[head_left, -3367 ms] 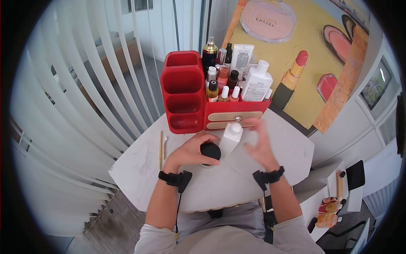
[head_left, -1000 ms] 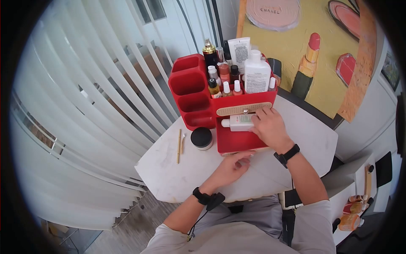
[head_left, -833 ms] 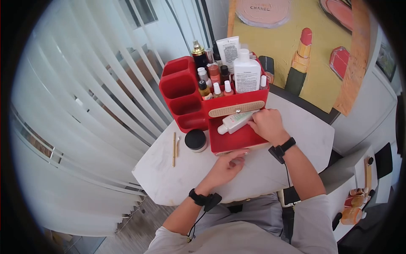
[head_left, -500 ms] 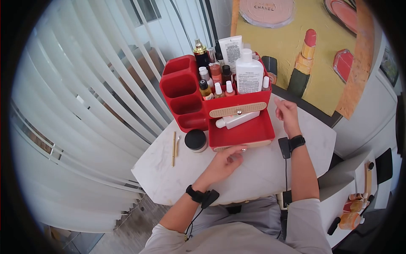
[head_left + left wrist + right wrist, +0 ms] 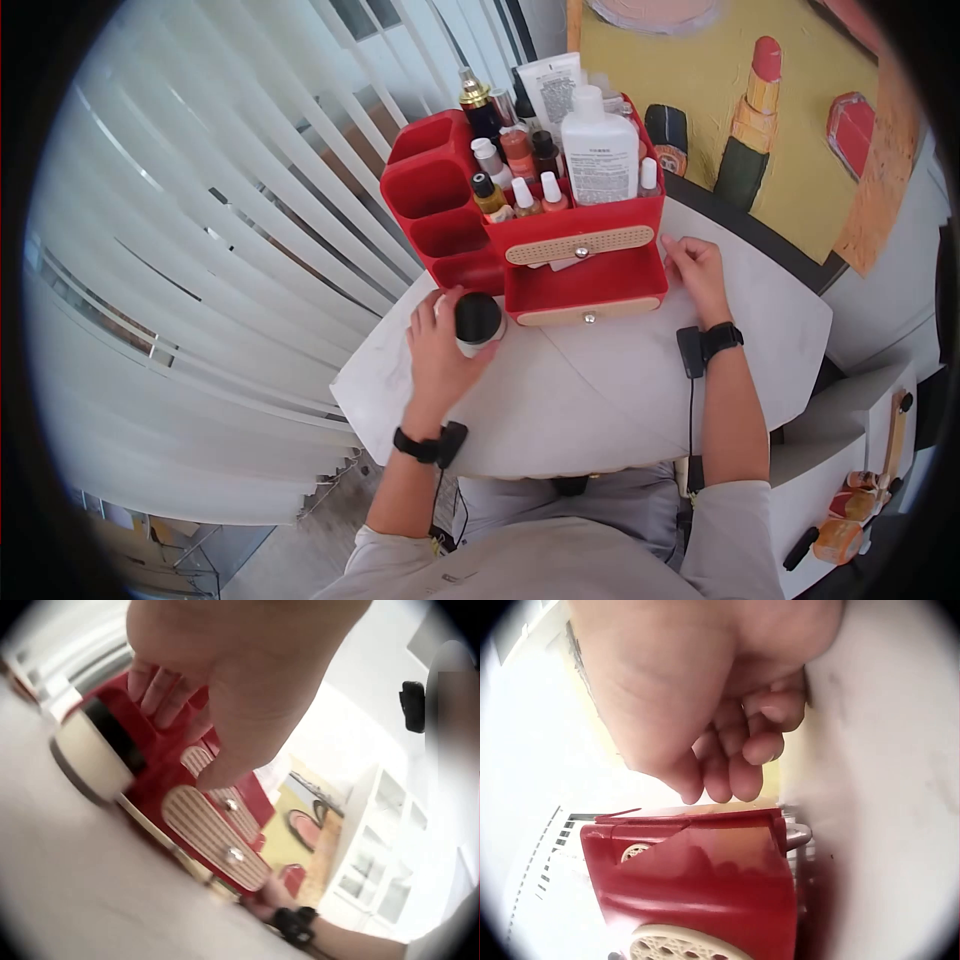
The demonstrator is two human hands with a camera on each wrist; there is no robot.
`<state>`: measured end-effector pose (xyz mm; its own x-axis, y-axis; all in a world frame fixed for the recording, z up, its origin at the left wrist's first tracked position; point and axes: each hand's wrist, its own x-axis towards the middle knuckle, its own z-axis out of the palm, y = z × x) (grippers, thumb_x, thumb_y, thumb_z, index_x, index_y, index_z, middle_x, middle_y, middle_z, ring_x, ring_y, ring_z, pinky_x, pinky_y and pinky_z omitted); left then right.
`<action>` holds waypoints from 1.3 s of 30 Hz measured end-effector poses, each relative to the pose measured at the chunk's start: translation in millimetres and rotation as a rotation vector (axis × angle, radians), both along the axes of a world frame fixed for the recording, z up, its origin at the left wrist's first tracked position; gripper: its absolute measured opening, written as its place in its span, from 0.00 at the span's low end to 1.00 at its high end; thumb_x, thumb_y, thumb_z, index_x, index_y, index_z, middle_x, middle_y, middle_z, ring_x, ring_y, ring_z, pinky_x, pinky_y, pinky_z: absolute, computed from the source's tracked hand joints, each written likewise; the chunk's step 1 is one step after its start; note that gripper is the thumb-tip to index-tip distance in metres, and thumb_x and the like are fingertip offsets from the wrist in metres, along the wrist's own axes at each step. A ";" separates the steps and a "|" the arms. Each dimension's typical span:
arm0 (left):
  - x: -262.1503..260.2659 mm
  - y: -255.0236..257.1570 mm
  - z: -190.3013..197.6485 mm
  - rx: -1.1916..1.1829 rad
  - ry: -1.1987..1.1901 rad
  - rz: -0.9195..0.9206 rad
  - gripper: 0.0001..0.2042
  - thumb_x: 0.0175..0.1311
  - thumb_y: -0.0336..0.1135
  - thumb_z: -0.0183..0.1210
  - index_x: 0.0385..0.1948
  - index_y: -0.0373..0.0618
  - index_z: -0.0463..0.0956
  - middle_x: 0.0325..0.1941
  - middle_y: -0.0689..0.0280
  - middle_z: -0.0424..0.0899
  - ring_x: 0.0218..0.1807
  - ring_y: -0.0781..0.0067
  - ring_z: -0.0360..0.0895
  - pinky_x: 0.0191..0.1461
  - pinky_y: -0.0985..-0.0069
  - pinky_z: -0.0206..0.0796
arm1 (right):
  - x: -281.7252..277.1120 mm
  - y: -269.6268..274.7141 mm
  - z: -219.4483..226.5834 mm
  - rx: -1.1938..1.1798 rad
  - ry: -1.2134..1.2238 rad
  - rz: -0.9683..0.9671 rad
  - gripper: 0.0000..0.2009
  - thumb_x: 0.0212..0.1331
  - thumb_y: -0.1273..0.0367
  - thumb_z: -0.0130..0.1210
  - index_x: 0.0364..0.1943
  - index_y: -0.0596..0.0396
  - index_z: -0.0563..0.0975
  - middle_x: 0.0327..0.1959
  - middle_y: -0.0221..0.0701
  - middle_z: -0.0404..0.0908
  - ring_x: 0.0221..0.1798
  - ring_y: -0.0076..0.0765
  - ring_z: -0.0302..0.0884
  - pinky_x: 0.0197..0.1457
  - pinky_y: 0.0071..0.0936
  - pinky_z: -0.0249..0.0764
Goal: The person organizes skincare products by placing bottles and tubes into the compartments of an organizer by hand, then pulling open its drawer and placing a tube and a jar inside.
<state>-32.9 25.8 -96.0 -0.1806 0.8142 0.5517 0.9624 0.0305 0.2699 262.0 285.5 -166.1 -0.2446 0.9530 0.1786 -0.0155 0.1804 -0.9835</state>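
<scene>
My left hand (image 5: 440, 350) is spread beside a black-lidded jar (image 5: 478, 318), fingers behind its left side and thumb at its front right; contact is unclear. In the left wrist view the hand (image 5: 225, 682) hangs above and right of the jar (image 5: 94, 754). The red organizer (image 5: 485, 232) has its lower drawer (image 5: 590, 312) pulled out, and a sliver of a white bottle (image 5: 568, 263) shows under the upper drawer front (image 5: 580, 243). Beside the drawer's right side, my right hand (image 5: 700, 275) is empty, fingers loosely bent; the right wrist view shows this hand (image 5: 720, 705) above the red casing (image 5: 705, 889).
Several bottles, a large white bottle (image 5: 600, 155) and a white tube (image 5: 550, 88) stand in the organizer's top. The white tabletop (image 5: 560, 400) has blinds (image 5: 230, 250) on its left and a painting (image 5: 800, 130) behind. A side shelf stands at the right.
The white bottle went from the table into the drawer, which was pulled out and later pushed partly back. My right hand released the bottle; my left moved from the drawer front to the jar.
</scene>
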 end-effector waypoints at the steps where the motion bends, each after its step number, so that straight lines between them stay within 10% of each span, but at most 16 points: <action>1: -10.7 0.5 -4.8 -0.033 -0.025 0.072 0.33 0.51 0.28 0.77 0.62 0.42 0.73 0.58 0.60 0.83 0.56 0.59 0.81 0.61 0.66 0.72 | -1.2 0.0 1.2 0.003 -0.033 -0.003 0.22 0.70 0.57 0.65 0.20 0.56 0.81 0.18 0.24 0.80 0.20 0.15 0.70 0.24 0.19 0.62; 2: -22.9 5.9 -9.8 -0.120 -0.403 -0.082 0.36 0.48 0.29 0.78 0.63 0.43 0.70 0.55 0.58 0.81 0.56 0.58 0.81 0.63 0.66 0.72 | -1.6 -1.2 2.8 0.009 -0.063 -0.006 0.22 0.70 0.57 0.65 0.20 0.56 0.82 0.18 0.24 0.80 0.20 0.15 0.70 0.24 0.19 0.62; 8: -21.6 -13.4 5.2 -0.026 -0.680 -0.023 0.39 0.45 0.31 0.80 0.61 0.42 0.67 0.53 0.58 0.78 0.52 0.61 0.82 0.60 0.64 0.74 | -1.3 0.5 -2.3 -0.018 -0.023 -0.029 0.22 0.70 0.57 0.65 0.21 0.58 0.82 0.18 0.25 0.80 0.21 0.17 0.74 0.25 0.20 0.66; 26: 106.2 96.8 21.1 0.018 -0.395 -0.312 0.28 0.50 0.40 0.82 0.44 0.40 0.71 0.38 0.61 0.82 0.38 0.71 0.80 0.44 0.73 0.74 | 18.3 -21.0 31.1 -0.028 -0.252 0.420 0.17 0.65 0.59 0.67 0.25 0.55 0.77 0.24 0.26 0.80 0.30 0.22 0.78 0.34 0.24 0.72; 39: 118.3 131.6 -14.8 -0.026 -0.568 -0.281 0.25 0.46 0.39 0.82 0.30 0.40 0.69 0.27 0.57 0.81 0.29 0.63 0.82 0.34 0.68 0.73 | 12.3 -19.2 14.8 -0.052 -0.120 0.216 0.27 0.74 0.44 0.53 0.31 0.54 0.82 0.24 0.24 0.79 0.27 0.22 0.78 0.29 0.23 0.72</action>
